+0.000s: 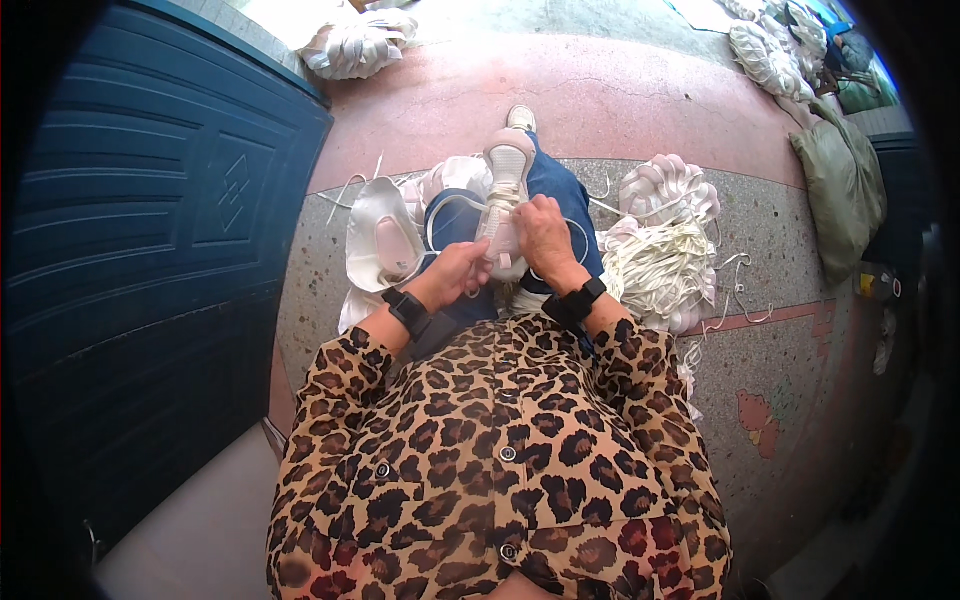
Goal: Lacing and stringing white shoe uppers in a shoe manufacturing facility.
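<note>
A pale pink and white shoe upper (503,190) lies across my lap, its toe pointing away from me. White shoelace (452,198) is threaded in its front and loops out to both sides. My left hand (462,272) is closed on the shoe upper's near left edge, thumb on top. On the opposite side, my right hand (546,238) is closed in a pinch beside the eyelets, with a loop of lace curving out around it. Its fingertips are partly hidden.
On the left lies another pale upper (385,235) with a pink lining. To the right are a heap of white laces (660,265) and bundled pink-white uppers (670,190). A dark blue door (170,200) stands left. A grey-green sack (838,190) leans at the right, and white bundles (360,45) lie farther off.
</note>
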`<state>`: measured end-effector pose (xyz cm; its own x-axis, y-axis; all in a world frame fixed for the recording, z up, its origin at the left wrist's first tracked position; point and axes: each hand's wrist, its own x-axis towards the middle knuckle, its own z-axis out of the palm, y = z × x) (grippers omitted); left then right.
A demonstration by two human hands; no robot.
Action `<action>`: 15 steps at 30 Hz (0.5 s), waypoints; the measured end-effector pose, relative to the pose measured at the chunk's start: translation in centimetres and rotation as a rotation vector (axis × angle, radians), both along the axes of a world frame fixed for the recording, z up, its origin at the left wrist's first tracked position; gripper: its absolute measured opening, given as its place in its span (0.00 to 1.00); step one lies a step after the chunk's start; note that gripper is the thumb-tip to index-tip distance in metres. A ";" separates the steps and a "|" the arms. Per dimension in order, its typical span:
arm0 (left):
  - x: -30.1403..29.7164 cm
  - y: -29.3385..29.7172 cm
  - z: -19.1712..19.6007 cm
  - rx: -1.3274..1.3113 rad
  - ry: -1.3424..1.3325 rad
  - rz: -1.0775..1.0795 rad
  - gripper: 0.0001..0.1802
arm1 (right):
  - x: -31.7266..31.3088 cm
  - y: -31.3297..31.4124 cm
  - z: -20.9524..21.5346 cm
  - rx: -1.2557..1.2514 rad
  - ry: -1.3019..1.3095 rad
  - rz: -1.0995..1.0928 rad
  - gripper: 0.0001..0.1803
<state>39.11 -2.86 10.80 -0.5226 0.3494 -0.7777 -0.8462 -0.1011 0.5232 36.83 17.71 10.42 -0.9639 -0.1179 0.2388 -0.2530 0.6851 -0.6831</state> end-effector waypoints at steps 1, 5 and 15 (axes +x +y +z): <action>0.0 0.1 0.1 -0.025 -0.001 -0.003 0.18 | -0.3 -0.1 -0.6 -0.044 -0.015 0.008 0.06; 0.6 -0.3 0.3 -0.306 0.218 -0.039 0.17 | -1.1 0.2 -2.3 -0.597 -0.527 0.012 0.11; -4.4 3.2 3.0 -0.859 1.166 -0.388 0.14 | -1.3 1.0 -2.5 -0.979 -0.808 0.034 0.12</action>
